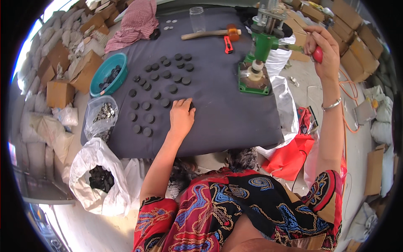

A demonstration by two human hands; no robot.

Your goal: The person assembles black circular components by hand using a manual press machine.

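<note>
reaching past the table's right edge, the right hand grips a red knob; left hand palm-down, hold unclear.

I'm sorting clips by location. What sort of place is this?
Probably a small workshop: a green press stands on a covered table, with dark round pieces laid out and cardboard boxes around.

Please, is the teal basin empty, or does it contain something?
Partly filled: dark pieces lie inside the basin, while some of its teal inner wall stays uncovered.
</note>
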